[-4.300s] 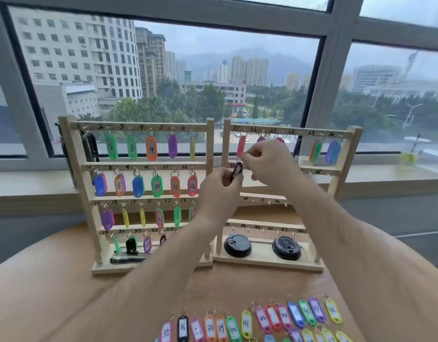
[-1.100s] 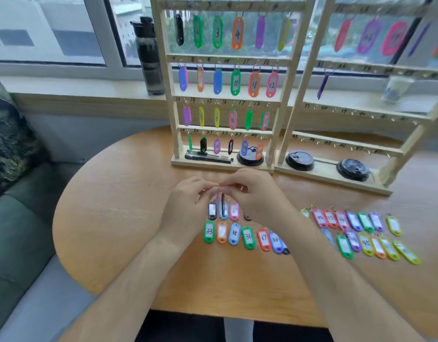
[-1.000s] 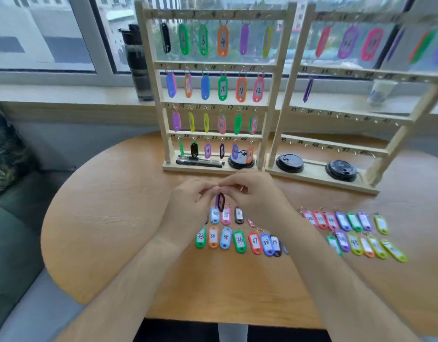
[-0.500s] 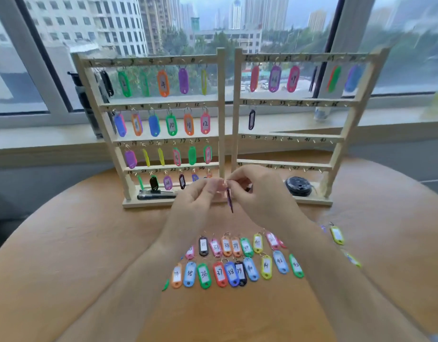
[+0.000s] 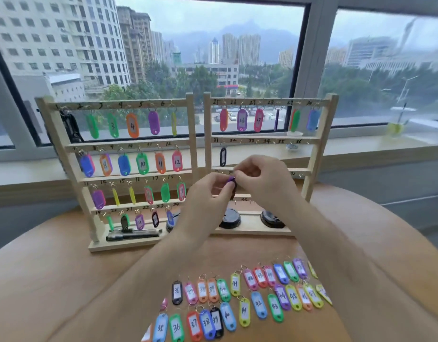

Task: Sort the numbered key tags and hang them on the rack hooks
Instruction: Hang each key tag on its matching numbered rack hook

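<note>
Two wooden racks stand on the round table. The left rack [image 5: 72, 146] has coloured tags on all its rows. On the right rack [image 5: 314, 154] tags fill the top row, and a black tag [image 5: 223, 156] hangs alone at the left of the second row. In front of the right rack's third row, my left hand [image 5: 208, 196] and my right hand [image 5: 264, 178] together pinch a purple tag [image 5: 231, 180], seen edge-on. Several loose numbered tags [image 5: 237, 299] lie in rows on the table near me.
Two black round lids [image 5: 229, 218] sit on the right rack's base, and a black pen [image 5: 134, 235] lies on the left rack's base. A dark bottle [image 5: 70, 127] stands behind the left rack. A cup with a straw [image 5: 395, 127] is on the window sill.
Both hands picked a purple tag from the table rows and lifted it up to the right rack. My head tilted up from the table to the racks.
</note>
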